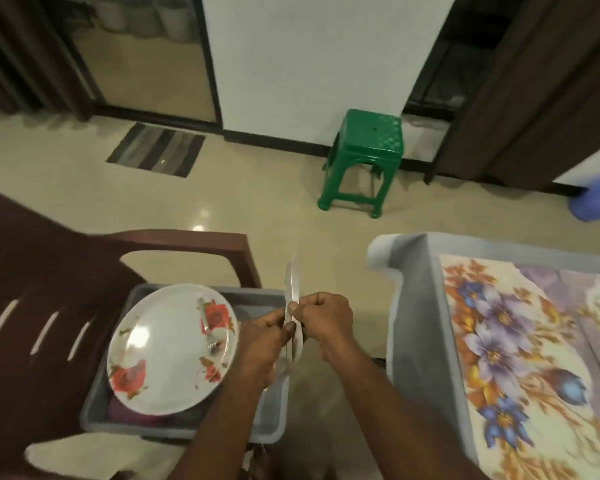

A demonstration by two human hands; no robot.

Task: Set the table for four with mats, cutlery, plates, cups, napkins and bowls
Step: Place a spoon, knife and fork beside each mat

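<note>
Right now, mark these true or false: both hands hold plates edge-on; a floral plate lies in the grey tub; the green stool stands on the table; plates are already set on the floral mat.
1. Both hands, left hand and right hand, hold the thin white plates edge-on: true.
2. A round white rose-patterned plate lies in the grey plastic tub: true.
3. The green plastic stool stands on the table: false, it stands on the floor.
4. Plates are set on the floral table mat: false, none visible there.
</note>
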